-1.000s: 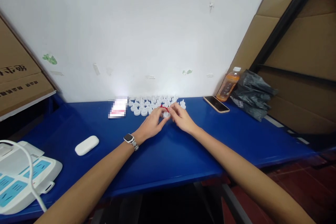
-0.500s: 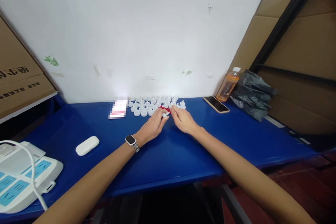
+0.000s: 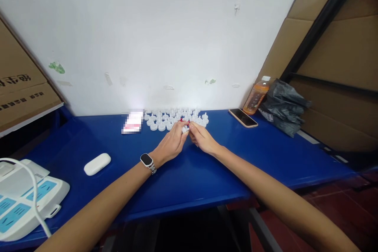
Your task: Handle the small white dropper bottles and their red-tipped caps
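Both hands meet at mid tabletop (image 3: 189, 173): left hand (image 3: 171, 145) and right hand (image 3: 203, 138) pinch one small white cap (image 3: 185, 128) between fingertips. It sits just this side of the cap cluster (image 3: 165, 120), with the left hand slightly nearer. Long axis unclear.

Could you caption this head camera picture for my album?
Both hands, left and right, pinch a small white piece before rows of white caps.

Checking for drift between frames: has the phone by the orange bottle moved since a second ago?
No. The phone lies in the same spot on the blue table, just left of the orange bottle, near the wall.
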`<state>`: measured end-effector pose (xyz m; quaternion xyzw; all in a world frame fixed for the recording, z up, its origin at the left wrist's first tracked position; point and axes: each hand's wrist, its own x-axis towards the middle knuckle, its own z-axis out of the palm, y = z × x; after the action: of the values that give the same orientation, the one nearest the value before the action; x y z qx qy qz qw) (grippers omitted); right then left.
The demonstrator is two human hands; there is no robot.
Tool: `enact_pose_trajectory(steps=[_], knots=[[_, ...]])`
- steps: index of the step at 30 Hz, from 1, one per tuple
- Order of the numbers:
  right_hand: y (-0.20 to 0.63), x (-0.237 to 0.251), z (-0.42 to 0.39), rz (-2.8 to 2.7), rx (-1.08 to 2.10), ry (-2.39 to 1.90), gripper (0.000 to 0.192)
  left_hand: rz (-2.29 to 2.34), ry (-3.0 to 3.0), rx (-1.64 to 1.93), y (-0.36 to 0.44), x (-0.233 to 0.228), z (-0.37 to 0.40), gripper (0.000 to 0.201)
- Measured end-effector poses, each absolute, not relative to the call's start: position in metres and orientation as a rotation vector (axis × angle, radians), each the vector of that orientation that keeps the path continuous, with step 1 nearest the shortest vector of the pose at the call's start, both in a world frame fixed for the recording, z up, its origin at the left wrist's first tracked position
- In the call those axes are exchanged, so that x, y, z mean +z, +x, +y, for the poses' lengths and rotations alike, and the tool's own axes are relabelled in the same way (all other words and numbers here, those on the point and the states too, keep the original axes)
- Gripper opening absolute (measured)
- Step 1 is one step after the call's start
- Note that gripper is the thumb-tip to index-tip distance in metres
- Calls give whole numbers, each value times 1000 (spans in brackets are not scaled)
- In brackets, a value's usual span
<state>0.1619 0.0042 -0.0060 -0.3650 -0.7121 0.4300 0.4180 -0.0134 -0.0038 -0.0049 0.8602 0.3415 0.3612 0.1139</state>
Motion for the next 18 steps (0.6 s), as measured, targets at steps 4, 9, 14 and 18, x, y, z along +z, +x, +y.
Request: enact_pose_trajectory(steps=[4, 9, 14, 18], knots=[[159, -4, 1, -1740, 1207, -834, 46, 1006, 2535, 1034, -15, -6, -3, 37], [155, -1, 2, -1614, 1246, -843, 47, 1024, 2579, 1053, -15, -2, 1, 46], [161, 5, 10, -1620, 1028, -880, 45, 1102, 2624, 1049, -14, 2, 2, 55], [168, 10, 14, -1516, 1072, -917, 44, 1135, 2615, 1038, -14, 0, 3, 56]])
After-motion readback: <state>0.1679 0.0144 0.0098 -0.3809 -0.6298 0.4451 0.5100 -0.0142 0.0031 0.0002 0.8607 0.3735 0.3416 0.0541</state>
